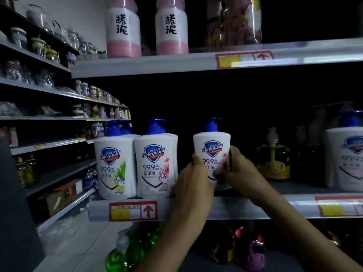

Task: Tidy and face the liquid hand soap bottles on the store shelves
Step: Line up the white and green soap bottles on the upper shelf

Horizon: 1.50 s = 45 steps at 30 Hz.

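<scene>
Soap bottle (211, 152), white with a blue pump and a pink-flower label, sits upright over the middle shelf (225, 208) in our head view, label turned toward us. Our left hand (193, 179) wraps its lower left side and our right hand (235, 169) its lower right. The fingers (196, 159) of both curl round the body, grasping it and covering the label's bottom. They also hide its base, so we cannot tell whether it rests on the shelf.

Left of it, across a dark gap, a second pink-flower bottle (155, 163) stands touching a green-leaf bottle (115, 165), with more pumps behind them. Right of it a yellow-green pump bottle (274, 160) stands in shadow, and beyond that a larger white bottle (345, 158). Above it two pink-and-white jars (123, 28) stand on the upper shelf (176, 63). Below and left of it hangs a red price tag (133, 211). Under the shelf we see a green bottle (125, 252) and a purple one (249, 250).
</scene>
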### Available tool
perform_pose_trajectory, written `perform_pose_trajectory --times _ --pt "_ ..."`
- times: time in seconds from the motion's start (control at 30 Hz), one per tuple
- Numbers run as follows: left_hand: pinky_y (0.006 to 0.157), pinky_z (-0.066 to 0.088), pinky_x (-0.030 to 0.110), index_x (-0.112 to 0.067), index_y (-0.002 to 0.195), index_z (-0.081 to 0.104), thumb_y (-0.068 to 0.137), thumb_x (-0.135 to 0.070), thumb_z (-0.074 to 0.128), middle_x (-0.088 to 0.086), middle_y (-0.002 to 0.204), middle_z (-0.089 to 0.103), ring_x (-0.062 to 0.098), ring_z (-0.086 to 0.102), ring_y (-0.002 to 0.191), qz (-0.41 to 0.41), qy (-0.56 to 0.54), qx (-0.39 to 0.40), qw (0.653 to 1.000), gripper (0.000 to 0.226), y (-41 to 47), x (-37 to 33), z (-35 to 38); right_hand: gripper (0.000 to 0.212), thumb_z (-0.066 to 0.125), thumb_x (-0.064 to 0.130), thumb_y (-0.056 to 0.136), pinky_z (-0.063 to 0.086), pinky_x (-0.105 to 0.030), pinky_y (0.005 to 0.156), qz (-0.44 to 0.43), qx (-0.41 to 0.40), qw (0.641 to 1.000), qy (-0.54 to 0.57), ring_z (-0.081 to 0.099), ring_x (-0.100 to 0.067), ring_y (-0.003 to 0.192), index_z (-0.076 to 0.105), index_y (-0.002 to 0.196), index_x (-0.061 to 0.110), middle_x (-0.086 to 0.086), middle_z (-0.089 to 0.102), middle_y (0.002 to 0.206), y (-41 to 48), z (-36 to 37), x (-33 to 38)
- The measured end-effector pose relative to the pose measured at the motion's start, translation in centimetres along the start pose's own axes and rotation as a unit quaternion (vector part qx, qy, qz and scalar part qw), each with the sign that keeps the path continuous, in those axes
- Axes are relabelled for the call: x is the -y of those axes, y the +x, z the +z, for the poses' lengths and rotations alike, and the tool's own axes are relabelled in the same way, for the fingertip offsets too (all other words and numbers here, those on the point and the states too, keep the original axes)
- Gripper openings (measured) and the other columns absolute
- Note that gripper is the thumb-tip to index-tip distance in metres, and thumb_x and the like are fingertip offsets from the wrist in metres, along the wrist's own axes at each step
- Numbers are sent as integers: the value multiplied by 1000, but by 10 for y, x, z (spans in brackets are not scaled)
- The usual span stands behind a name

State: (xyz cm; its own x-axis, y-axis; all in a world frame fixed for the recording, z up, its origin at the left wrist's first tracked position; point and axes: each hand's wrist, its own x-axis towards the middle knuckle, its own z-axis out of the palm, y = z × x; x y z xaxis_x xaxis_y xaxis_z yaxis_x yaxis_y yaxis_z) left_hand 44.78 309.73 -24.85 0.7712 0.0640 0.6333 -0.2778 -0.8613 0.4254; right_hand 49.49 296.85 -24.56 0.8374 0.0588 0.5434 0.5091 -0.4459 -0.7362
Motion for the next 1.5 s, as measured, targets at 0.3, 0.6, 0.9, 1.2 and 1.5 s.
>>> perform_pose_trajectory --times 0.3,0.6,0.9,1.2,1.5 --pt "91 47 36 -1 136 36 93 0 44 14 128 51 30 57 113 16 94 32 995 44 -11 -1 -11 58 71 3 80 56 -35 88 18 70 997 -40 62 -19 104 37 126 12 -8 63 117 14 13 10" --pt "87 46 35 -4 120 48 88 3 46 13 120 55 30 57 110 19 68 45 997 33 -13 1 -18 69 70 9 80 51 -46 97 26 97 991 -90 59 -28 115 32 137 16 -10 59 129 15 19 10" --pt "94 45 35 -14 136 50 93 -5 45 14 126 60 30 55 115 78 -79 52 992 44 7 -45 27 36 53 -6 79 50 -30 82 -23 -196 965 -171 64 -23 96 62 111 7 -11 70 104 -34 -94 -19" --pt "84 49 35 -9 121 48 91 -3 47 16 112 58 30 56 99 6 -173 216 961 31 76 -102 114 67 52 -1 86 40 -30 88 87 -27 957 -277 53 -36 120 27 147 14 -19 57 131 -25 -150 -63" --pt "86 43 30 -10 128 47 90 -17 63 10 115 59 25 55 107 4 -162 218 963 42 79 -87 111 15 74 27 82 46 -18 62 119 56 981 -146 60 -10 78 62 89 24 5 63 82 6 -140 -74"
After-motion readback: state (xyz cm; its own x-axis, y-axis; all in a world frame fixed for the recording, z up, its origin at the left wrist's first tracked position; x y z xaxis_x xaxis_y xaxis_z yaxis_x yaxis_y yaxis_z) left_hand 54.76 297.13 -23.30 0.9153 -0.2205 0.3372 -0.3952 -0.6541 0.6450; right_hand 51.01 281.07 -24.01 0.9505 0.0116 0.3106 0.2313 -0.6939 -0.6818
